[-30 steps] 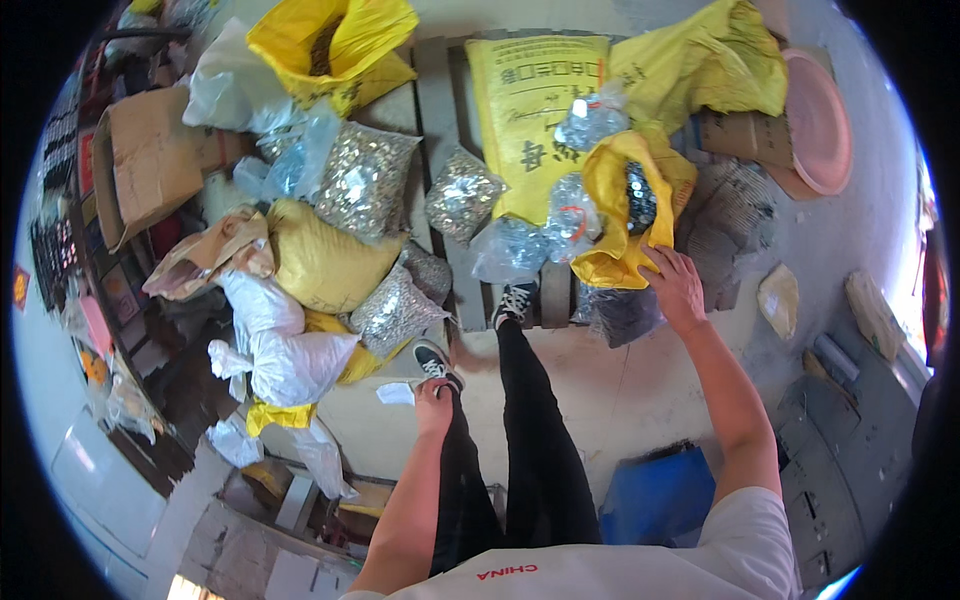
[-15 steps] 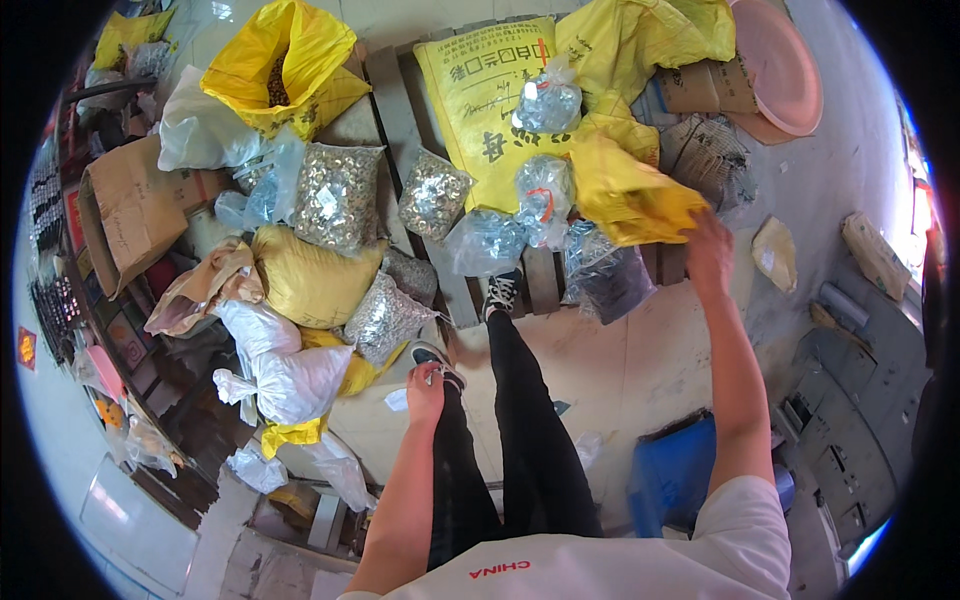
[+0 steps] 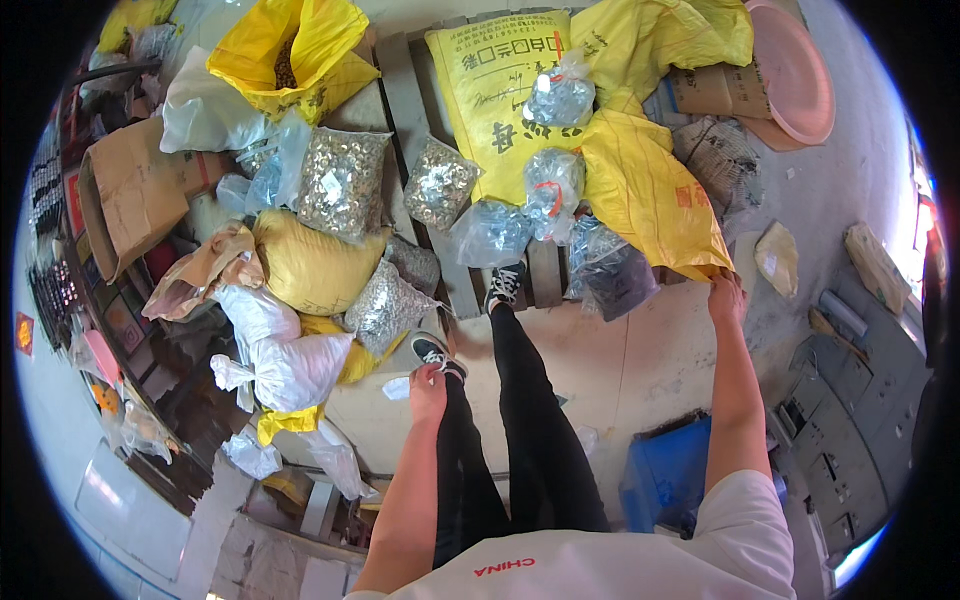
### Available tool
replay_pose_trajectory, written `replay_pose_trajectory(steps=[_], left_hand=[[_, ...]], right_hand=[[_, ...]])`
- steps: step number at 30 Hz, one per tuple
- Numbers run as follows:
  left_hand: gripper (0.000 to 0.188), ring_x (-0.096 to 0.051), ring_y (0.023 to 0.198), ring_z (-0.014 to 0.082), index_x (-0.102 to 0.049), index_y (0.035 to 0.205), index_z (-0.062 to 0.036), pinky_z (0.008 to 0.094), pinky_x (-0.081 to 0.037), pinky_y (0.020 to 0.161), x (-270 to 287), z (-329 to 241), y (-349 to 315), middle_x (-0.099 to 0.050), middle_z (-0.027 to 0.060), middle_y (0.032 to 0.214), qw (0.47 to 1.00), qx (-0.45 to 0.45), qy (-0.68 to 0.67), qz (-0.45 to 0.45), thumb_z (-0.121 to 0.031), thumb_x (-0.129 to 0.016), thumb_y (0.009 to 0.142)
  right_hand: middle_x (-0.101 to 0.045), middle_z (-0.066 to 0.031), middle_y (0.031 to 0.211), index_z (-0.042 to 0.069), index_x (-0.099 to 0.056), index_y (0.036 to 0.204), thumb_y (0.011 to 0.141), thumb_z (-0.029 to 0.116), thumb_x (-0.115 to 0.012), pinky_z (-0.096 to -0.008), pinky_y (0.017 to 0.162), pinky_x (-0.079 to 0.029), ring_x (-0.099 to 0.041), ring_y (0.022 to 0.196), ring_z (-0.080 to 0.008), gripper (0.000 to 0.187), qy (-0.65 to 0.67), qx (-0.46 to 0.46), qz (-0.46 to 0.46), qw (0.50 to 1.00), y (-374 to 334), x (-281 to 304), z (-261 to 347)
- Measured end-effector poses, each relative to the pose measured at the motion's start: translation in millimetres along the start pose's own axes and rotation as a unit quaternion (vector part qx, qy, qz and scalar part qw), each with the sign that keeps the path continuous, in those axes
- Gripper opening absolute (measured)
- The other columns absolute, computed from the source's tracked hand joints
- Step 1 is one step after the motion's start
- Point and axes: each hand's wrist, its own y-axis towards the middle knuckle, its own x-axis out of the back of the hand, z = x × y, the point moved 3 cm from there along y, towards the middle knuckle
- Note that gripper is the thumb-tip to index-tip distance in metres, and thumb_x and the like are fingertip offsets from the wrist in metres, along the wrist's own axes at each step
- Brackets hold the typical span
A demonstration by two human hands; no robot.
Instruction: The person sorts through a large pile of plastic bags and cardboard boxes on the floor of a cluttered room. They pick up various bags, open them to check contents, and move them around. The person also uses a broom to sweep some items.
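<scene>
My right hand (image 3: pixel 726 297) pinches the near corner of a yellow woven sack (image 3: pixel 660 185), which lies stretched out flat toward me over the right of the pallet. Beside the sack are a dark grey plastic bag (image 3: pixel 615 280) and clear bags tied with red, one a knotted clear bag (image 3: pixel 552 190). Low over my left shoe, my left hand (image 3: pixel 428 393) is closed with its fingers curled; what they hold, if anything, is too small to make out. A small white scrap (image 3: pixel 397 388) shows just left of it.
Clear bags of metal parts (image 3: pixel 342 185) crowd the left, with a tan sack (image 3: pixel 320 265), a white sack (image 3: pixel 300 380) and an opened cardboard box (image 3: pixel 135 200). A full yellow sack (image 3: pixel 500 100) lies on the wooden pallet (image 3: pixel 545 275). A pink basin (image 3: pixel 795 80) stands far right, a blue bin (image 3: pixel 665 475) near right.
My right hand has drawn the yellow sack's corner down toward me, so the bunched sack is now spread out flatter. My left hand stays by the shoe.
</scene>
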Motion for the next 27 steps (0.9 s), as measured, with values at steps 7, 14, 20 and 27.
replay_pose_trajectory(steps=[7,14,20,27], left_hand=[[0.021,-0.062,0.11,0.032,-0.069,0.11,-0.0073,0.0423,-0.049,0.098,-4,-9,3,-0.064,0.0162,0.117,0.996,-0.076,0.038,-0.024,-0.015,-0.061,0.092],[0.02,-0.057,0.113,0.0399,-0.069,0.105,-0.0062,0.0479,-0.046,0.1,53,3,24,-0.063,0.0217,0.113,0.979,-0.116,0.099,-0.132,-0.012,-0.063,0.086],[0.021,-0.058,0.111,0.0424,-0.071,0.102,-0.0061,0.0493,-0.047,0.098,107,14,23,-0.062,0.0238,0.111,0.975,-0.083,0.157,-0.136,-0.018,-0.063,0.086],[0.023,-0.058,0.114,0.0403,-0.074,0.102,-0.0095,0.0461,-0.048,0.099,138,-10,53,-0.065,0.0236,0.115,0.979,-0.019,0.195,-0.061,-0.025,-0.067,0.087]], right_hand=[[-0.044,0.0026,0.155,0.021,-0.065,0.13,0.09,0.014,-0.062,-0.0481,0.104,-0.045,-0.049,0.134,-0.0245,0.04,0.012,-0.041,0.097,0.994,-13,-13,-13],[-0.053,-0.0059,0.148,0.018,-0.069,0.122,0.09,0.015,-0.061,-0.0469,0.098,-0.053,-0.063,0.117,-0.0332,0.033,0.114,0.023,0.087,0.989,-69,-49,-6],[-0.075,-0.0129,0.1,0.016,-0.077,0.108,0.091,0.021,-0.061,-0.0452,0.084,-0.056,-0.071,0.095,-0.0343,0.024,0.236,0.055,0.177,0.954,-153,-105,13],[-0.076,-0.0102,0.097,0.001,-0.073,0.112,0.094,0.016,-0.061,-0.0333,0.075,-0.057,-0.073,0.082,-0.0173,0.027,0.486,-0.019,0.3,0.82,-231,-100,62]])
